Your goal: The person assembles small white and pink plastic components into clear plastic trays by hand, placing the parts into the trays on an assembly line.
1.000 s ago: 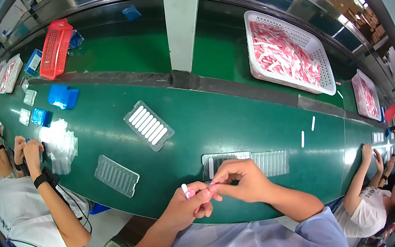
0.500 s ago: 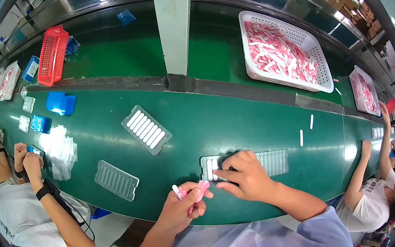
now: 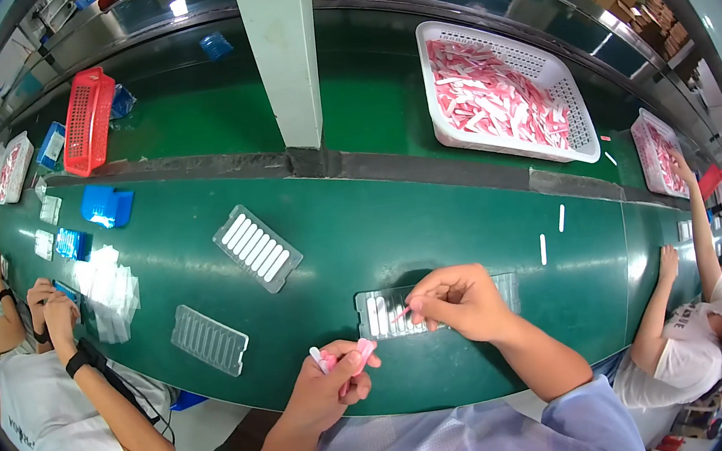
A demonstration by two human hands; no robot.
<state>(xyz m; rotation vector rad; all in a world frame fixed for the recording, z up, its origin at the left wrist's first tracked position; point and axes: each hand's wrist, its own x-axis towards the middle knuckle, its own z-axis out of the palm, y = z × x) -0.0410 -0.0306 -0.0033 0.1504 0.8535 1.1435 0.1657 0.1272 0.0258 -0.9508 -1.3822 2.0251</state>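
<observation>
Over the green table [image 3: 379,223], open between dark ledge [image 3: 426,169] and clear tray [image 3: 364,320], the right hand [image 3: 461,305] has shifted rightward from the tray's white-filled left slots [image 3: 377,314] since the earlier frame. Curled above the tray, it pinches a thin pink strip [image 3: 402,314]; the left hand [image 3: 329,390], just inside the near edge, grips pink-and-white pieces [image 3: 364,349].

Clear tray [image 3: 391,326], partly hidden
The right hand [image 3: 459,304] covers some of it; the left hand [image 3: 323,391] conceals parts of the pink pieces [image 3: 364,348].

Workers [image 3: 54,407] lining a long green bench [image 3: 362,234] mark a factory.
</observation>
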